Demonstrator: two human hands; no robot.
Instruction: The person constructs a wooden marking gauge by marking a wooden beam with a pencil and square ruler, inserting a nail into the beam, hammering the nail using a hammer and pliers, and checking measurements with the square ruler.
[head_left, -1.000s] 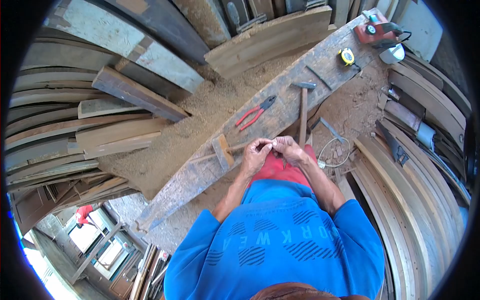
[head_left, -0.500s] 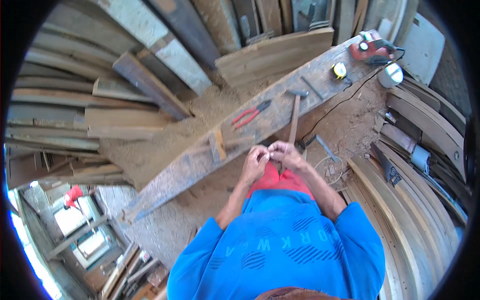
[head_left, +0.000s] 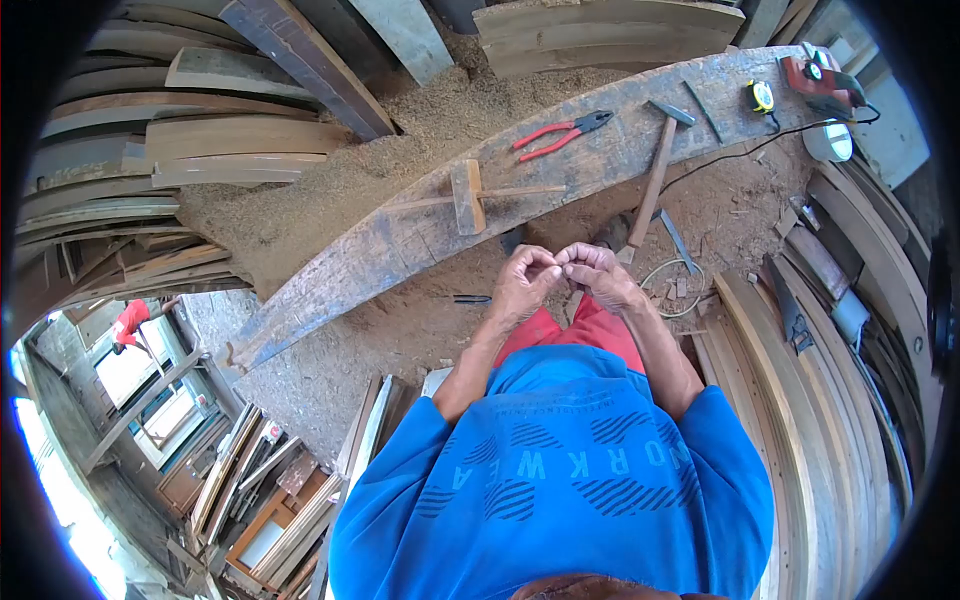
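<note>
A: Biggest stuff 1st?
B: Timber stacks (head_left: 235, 138), both sides of the view. Then the long worn table (head_left: 375, 258), running diag. from lower L to upper R, beyond the hands.

A: What's on it, large to small?
B: Red power tool (head_left: 822, 82) at the far R end, w/ a dark cord (head_left: 735, 150). Then the hammer (head_left: 653, 180): head on the table, handle sticking out past the near edge, twd the R hand (head_left: 603, 275).

A: Mid-size?
B: Wooden block (head_left: 467, 198) w/ a thin stick (head_left: 525, 190) thru it, on the table near the L hand (head_left: 524, 286). Red-handled pliers (head_left: 563, 135) b/w block & hammer, apart from both. White container (head_left: 829, 142) just beside the table, nr the power tool.

A: Hands?
B: Both over the lap, off the table's near edge. L grip: thumb & fingertip together. R grip: same, pinched, tips meeting the L's.

A: Holding smth?
B: Can't tell; anything at the fingertips is too small to make out. Nearest tools = hammer & block.

A: Smallest?
B: Yellow tape measure (head_left: 763, 96) b/w the power tool & a thin dark rod (head_left: 702, 111); rod's just beside the hammer head.
</note>
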